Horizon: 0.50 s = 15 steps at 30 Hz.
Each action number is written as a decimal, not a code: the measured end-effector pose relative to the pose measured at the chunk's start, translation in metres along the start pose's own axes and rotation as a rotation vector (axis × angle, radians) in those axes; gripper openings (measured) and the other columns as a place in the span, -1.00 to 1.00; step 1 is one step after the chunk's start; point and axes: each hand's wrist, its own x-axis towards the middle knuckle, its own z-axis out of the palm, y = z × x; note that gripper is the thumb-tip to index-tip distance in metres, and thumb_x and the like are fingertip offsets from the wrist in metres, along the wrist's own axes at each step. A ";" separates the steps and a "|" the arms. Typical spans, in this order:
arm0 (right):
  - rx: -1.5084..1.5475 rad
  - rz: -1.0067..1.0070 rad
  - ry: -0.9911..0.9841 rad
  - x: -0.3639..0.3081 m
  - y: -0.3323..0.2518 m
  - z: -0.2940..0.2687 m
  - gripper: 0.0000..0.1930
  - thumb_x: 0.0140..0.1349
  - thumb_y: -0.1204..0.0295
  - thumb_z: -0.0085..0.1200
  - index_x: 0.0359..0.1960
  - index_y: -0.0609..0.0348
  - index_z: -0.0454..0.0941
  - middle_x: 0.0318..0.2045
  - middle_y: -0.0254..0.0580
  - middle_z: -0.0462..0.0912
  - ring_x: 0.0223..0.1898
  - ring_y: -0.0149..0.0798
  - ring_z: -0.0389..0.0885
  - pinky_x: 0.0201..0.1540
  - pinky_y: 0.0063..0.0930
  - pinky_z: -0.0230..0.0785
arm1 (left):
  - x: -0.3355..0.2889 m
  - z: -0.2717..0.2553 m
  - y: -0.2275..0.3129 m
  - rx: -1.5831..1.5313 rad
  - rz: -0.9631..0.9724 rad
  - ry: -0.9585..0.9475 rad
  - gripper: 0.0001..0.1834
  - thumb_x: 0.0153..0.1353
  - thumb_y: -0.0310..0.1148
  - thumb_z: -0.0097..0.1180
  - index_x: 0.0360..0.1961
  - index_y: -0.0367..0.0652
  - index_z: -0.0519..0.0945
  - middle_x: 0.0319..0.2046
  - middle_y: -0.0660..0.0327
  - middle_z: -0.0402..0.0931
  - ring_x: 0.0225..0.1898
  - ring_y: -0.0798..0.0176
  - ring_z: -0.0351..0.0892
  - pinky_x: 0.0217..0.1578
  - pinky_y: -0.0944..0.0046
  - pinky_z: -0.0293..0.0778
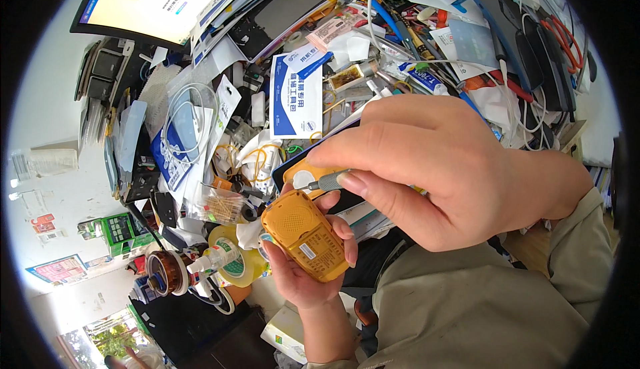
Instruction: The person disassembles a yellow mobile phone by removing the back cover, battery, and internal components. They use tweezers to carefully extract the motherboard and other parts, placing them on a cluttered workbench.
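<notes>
A small yellow handheld device (pixel 305 234) with rounded corners, a speaker grille and a printed label rests tilted in my left hand (pixel 308 291). The fingers wrap round its sides. My right hand (pixel 437 179) pinches a precision screwdriver (pixel 329 181) with a grey knurled handle between thumb and forefinger. Its thin tip points left, close to the device's top edge; whether it touches cannot be made out. Just beyond, an orange-yellow piece with a white round patch (pixel 302 180) lies on a dark flat panel, partly hidden by my right hand and the device.
The crowded bench holds a white-and-blue packet (pixel 297 99), a bag of cotton swabs (pixel 222 206), a coiled white cable (pixel 189 117) and several hand tools. A lit monitor (pixel 157 2) stands at the far left. Below it sit a tape roll (pixel 235 257) and a clear bottle (pixel 215 258).
</notes>
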 end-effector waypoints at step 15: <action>-0.089 0.016 -0.083 0.004 -0.009 -0.005 -0.71 0.17 0.65 0.20 -0.04 0.33 0.66 -0.48 -0.22 0.60 -0.55 -0.20 0.49 -0.54 -0.36 0.29 | -0.004 -0.006 0.003 0.068 -0.007 -0.006 -0.20 0.52 0.21 -0.36 0.56 -0.11 0.00 0.23 -0.27 0.39 -0.11 -0.02 0.64 -0.48 0.23 0.58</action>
